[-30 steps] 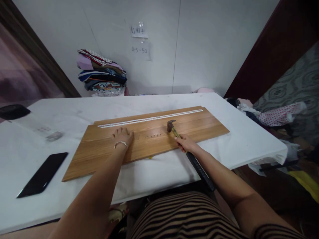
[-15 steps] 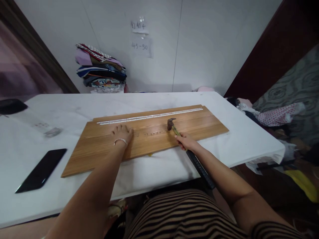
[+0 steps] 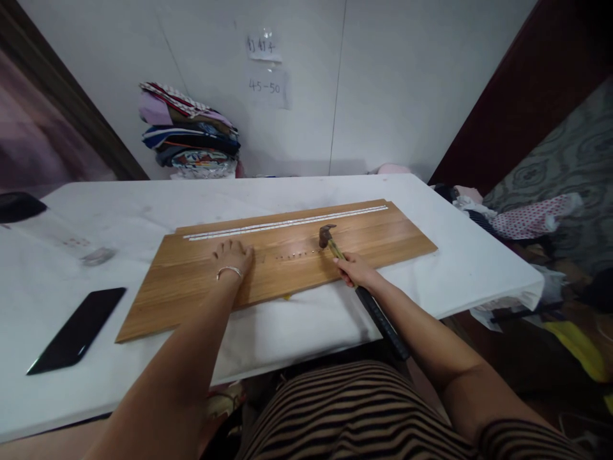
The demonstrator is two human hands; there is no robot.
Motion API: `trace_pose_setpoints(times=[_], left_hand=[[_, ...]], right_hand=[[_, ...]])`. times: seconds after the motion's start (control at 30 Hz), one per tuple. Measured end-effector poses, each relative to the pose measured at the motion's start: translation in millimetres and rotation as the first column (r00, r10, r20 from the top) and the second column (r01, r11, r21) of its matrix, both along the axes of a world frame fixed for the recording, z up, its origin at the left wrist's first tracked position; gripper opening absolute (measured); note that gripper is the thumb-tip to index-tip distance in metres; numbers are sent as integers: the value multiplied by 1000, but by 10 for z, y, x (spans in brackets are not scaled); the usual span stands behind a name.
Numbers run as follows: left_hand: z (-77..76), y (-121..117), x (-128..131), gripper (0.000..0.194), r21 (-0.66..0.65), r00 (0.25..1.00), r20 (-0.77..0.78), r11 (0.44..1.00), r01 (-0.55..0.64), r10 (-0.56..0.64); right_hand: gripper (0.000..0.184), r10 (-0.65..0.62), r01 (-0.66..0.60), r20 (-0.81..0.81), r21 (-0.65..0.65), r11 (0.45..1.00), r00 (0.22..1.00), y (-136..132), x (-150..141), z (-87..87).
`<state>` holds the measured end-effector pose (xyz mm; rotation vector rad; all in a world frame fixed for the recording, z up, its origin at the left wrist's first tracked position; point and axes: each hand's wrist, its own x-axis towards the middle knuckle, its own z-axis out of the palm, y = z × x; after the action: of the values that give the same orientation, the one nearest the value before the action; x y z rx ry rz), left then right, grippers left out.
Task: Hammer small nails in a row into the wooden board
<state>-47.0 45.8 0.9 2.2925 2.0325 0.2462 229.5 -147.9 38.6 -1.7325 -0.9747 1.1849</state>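
Note:
A wooden board lies flat on the white table, with two white strips along its far side. My left hand rests on the board with its fingers spread, holding nothing. A claw hammer is in my right hand, gripped partway up the handle, below the rusty head. The hammer head is over the board, at the right end of a row of several small nails. Whether the head touches a nail cannot be made out.
A black phone-like slab lies on the table left of the board. A clear plastic packet sits behind it. Folded clothes are stacked against the wall at the back left. More cloth lies beyond the table's right edge.
The whole view has shifted slightly. Both hands and the hammer hold nearly the same place over the board.

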Motion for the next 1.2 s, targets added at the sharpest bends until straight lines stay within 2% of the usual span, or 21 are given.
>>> trace_pose_setpoints(times=[0.4, 0.5, 0.7, 0.83, 1.03, 1.2], left_hand=[[-29, 24, -9, 54, 12, 1000, -2, 1000, -6, 6], [-15, 13, -3, 53, 13, 1000, -2, 1000, -7, 7], [36, -18, 8, 53, -13, 1000, -14, 1000, -3, 3], [48, -31, 12, 53, -24, 1000, -19, 1000, -9, 8], [18, -26, 4, 54, -10, 1000, -12, 1000, -9, 9], [-7, -1, -9, 53, 2, 1000, -14, 1000, 1, -1]], right_hand=[[34, -2, 2, 8, -28, 1000, 1000, 15, -15, 23], [35, -2, 3, 25, -48, 999, 1000, 14, -13, 16], [33, 10, -10, 4, 3, 1000, 1000, 6, 1, 8], [35, 20, -19, 20, -26, 999, 1000, 5, -7, 20], [34, 15, -15, 25, 1, 1000, 1000, -4, -15, 75], [34, 34, -34, 22, -25, 999, 999, -10, -16, 69]])
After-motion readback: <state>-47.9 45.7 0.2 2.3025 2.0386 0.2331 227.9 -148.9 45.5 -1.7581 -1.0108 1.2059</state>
